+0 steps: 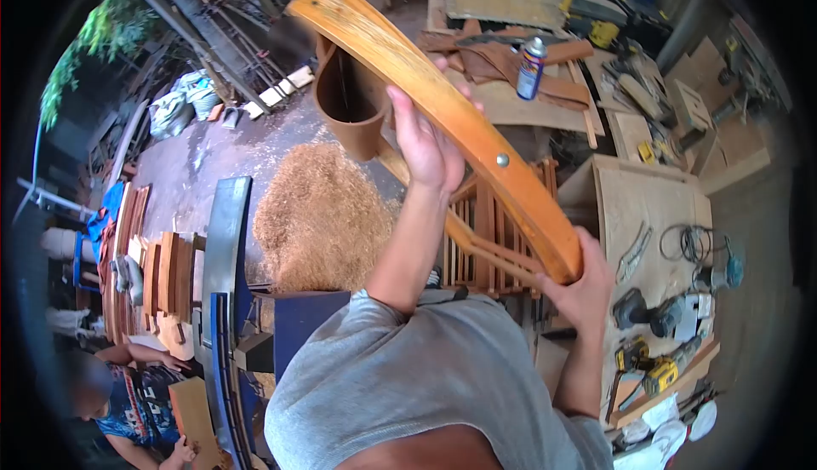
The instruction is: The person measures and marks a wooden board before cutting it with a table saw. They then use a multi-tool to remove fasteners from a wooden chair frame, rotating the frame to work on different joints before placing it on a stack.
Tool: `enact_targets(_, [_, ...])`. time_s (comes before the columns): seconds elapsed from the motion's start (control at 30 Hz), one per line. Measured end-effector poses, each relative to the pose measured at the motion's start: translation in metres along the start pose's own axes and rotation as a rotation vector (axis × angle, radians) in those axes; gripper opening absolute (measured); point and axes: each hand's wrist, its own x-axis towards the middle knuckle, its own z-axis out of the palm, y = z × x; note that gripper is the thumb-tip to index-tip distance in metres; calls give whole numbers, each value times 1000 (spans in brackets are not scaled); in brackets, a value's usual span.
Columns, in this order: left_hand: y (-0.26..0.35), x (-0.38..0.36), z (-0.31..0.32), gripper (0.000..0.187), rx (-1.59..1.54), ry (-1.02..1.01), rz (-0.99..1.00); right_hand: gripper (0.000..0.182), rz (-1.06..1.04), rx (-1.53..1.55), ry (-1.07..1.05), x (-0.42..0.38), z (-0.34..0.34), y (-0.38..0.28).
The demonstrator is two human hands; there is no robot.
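A long, curved, varnished wooden frame [477, 134] slants across the view, with a round metal bolt head [502, 160] on its side. My left hand [430, 151] is closed around the upper middle part, thumb on the near side and fingertips showing beyond the far edge. At the lower end, my right hand [585, 281] grips the wood. A brown curved band [351, 129], perhaps leather, loops beneath the upper end. Thinner wooden rails [489, 249] of the frame run below, partly hidden by my left arm.
Wood shavings [319, 214] are heaped on the floor. A spray can [530, 70] stands on a board with brown leather pieces. Power drills [659, 376] lie on the right bench [655, 193]. At lower left another person [140, 398] holds a board beside a blue machine [225, 257].
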Motion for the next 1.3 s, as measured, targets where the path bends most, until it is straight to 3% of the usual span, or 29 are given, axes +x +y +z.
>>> enact_targets(0.1, [14,-8,-7,88,30,29,-58,77,84,68,-46,-14,32,3])
enact_targets(0.33, [24,-28,-43,94,61,79,-144,74,1,29,44,-49,125,41])
enact_targets(0.43, [31,-37,-51,98,119,126,-103,74,8,195,-122,-51,154,46])
enact_targets(0.5, [30,-36,-79,101,237,77,-26,71,-15,265,-357,-45,158,41])
enact_targets(0.57, [27,-41,-95,84,306,-7,39,69,-133,304,-533,-33,171,51])
enact_targets(0.6, [26,-45,-104,77,386,-46,49,60,-148,360,-643,-19,175,57])
enact_targets(0.67, [34,-58,-103,55,454,-126,27,48,-247,497,-507,27,176,47])
enact_targets(0.73, [37,-77,-96,59,677,-134,-22,45,7,782,-533,87,169,26])
enact_targets(0.8, [35,-102,-104,58,869,-147,-114,58,240,1200,-651,150,143,-17])
enact_targets(0.87, [25,-132,-141,59,1076,-173,-249,76,320,1341,-874,202,127,-54])
enact_targets(0.9, [20,-146,-157,62,1198,-189,-317,74,367,1416,-975,221,122,-72])
enact_targets(0.93, [20,-154,-159,62,1226,-269,-145,72,416,1490,-1074,236,120,-90])
enact_targets(1.0, [21,-159,-144,55,1192,-349,168,68,284,1427,-1042,249,138,-126])
enact_targets(1.1, [10,-173,-197,45,1270,-444,-370,64,203,1115,-967,244,171,-144])
enact_targets(1.2, [-10,-164,-243,34,1413,-543,-270,64,261,868,-882,236,207,-133])
enact_targets(1.23, [-4,-161,-242,36,1439,-532,-52,64,300,816,-858,234,222,-125])
enact_targets(1.27, [-14,-162,-266,45,1520,-599,-181,67,337,846,-857,228,246,-110])
enact_targets(1.3, [-21,-171,-288,50,1606,-612,-157,68,324,834,-822,215,267,-99])
